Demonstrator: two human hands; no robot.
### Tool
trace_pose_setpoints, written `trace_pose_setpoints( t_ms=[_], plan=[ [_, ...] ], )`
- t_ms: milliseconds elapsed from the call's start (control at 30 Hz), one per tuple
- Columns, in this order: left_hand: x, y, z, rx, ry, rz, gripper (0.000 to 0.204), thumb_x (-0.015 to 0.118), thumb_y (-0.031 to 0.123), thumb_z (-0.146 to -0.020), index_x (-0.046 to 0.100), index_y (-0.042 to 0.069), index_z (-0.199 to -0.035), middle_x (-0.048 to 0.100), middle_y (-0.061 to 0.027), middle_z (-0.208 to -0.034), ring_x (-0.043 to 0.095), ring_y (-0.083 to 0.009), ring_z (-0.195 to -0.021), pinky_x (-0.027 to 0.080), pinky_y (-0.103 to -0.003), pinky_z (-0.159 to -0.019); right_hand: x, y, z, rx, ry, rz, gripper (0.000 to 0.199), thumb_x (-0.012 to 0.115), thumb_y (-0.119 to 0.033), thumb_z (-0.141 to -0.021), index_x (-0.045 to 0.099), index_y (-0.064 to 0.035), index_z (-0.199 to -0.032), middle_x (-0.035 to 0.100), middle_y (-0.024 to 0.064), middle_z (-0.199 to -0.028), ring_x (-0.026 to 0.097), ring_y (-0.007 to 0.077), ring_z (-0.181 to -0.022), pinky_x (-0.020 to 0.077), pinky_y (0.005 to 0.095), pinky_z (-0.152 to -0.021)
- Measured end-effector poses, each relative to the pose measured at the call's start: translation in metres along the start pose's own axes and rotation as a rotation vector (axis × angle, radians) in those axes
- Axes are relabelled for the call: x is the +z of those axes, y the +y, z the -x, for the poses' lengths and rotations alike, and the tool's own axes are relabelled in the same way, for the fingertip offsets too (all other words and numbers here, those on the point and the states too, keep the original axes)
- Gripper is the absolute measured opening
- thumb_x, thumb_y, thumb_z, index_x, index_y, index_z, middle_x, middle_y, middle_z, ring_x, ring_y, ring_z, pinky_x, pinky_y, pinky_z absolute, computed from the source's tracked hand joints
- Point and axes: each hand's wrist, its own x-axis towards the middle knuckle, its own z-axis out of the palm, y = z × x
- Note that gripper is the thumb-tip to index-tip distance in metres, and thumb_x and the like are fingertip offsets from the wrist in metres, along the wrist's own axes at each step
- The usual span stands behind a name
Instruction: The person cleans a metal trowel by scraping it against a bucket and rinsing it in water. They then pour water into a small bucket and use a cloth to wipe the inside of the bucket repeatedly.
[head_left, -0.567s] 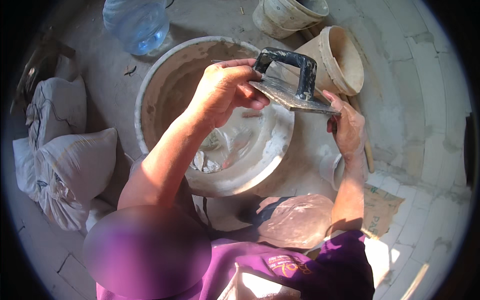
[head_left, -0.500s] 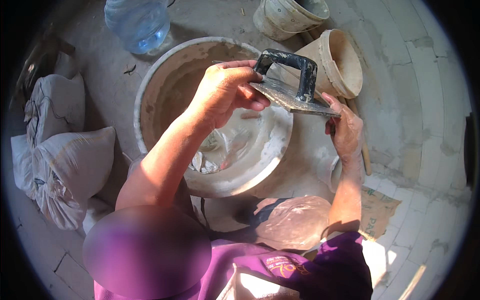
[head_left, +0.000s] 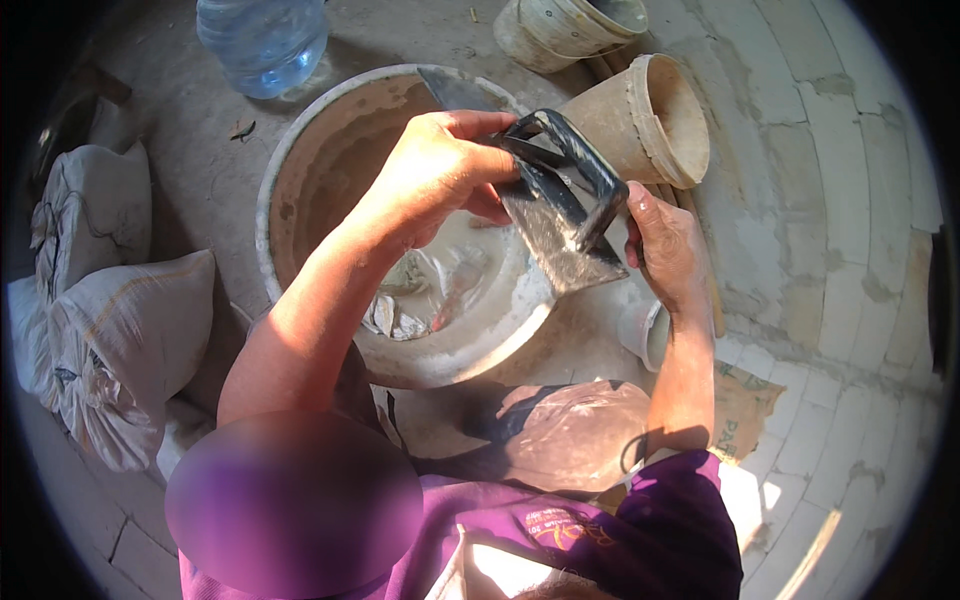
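A plastering float point(head_left: 565, 235) with a black bracket handle is raised, tilted, over the right side of a big round mortar tub point(head_left: 262, 215). My left hand point(head_left: 440, 165) is closed on the float's left end, thumb along its edge. A flat grey blade point(head_left: 455, 90) sticks out beyond that hand, over the tub's far rim; how it is held is hidden. At the float's right side, my right hand point(head_left: 668, 245) has curled fingers against the handle's corner. Inside the tub are cloudy liquid and a crumpled plastic bag point(head_left: 405, 300), partly under the surface.
Two dirty buckets stand beyond the tub: a tipped one point(head_left: 625, 115) and a pale one point(head_left: 545, 35). A clear blue water jug point(head_left: 262, 50) is at the far left. Tied white sacks point(head_left: 135, 320) lie on the left. A smaller container point(head_left: 640, 335) sits below my right hand.
The float has tipped so that its plate slopes down toward the near right. My right hand has moved from the plate's edge to beside the handle. More of the grey blade shows.
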Motion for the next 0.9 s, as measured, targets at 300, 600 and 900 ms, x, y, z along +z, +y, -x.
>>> trace_pose_setpoints(
  t_ms=[300, 600, 900],
  plan=[
    [0.001, -0.005, -0.001, 0.235, -0.031, -0.030, 0.089, 0.065, -0.007, -0.072, 0.024, 0.002, -0.150, 0.059, -0.0099, -0.118, 0.063, -0.0144, -0.096, 0.054, -0.028, -0.079, -0.027, 0.004, 0.001, -0.174, -0.092, 0.048, 0.038, 0.070, -0.026, -0.086, 0.068, -0.0032, -0.116, 0.068, 0.0077, -0.111, 0.061, 0.0131, -0.094, 0.0482, 0.0281, -0.081],
    [0.009, 0.007, 0.009, 0.323, -0.015, -0.104, 0.103, 0.060, -0.011, -0.076, -0.007, 0.007, -0.153, 0.012, -0.0167, -0.159, 0.049, -0.0190, -0.124, 0.056, -0.024, -0.070, 0.010, 0.020, -0.006, -0.398, 0.040, 0.106, 0.047, 0.080, -0.018, -0.074, 0.067, -0.0069, -0.118, 0.067, 0.0093, -0.109, 0.060, 0.0160, -0.099, 0.0456, 0.0301, -0.088],
    [-0.016, 0.005, 0.001, 0.494, -0.099, -0.223, 0.105, 0.060, -0.005, -0.077, -0.014, 0.006, -0.151, 0.025, -0.0207, -0.153, 0.065, -0.0160, -0.088, 0.054, -0.027, -0.048, 0.012, 0.014, -0.004, -0.793, 0.280, 0.446, 0.050, 0.082, -0.012, -0.067, 0.069, -0.0111, -0.115, 0.060, 0.0097, -0.082, 0.058, 0.0238, -0.070, 0.0491, 0.0325, -0.068]
  ],
)
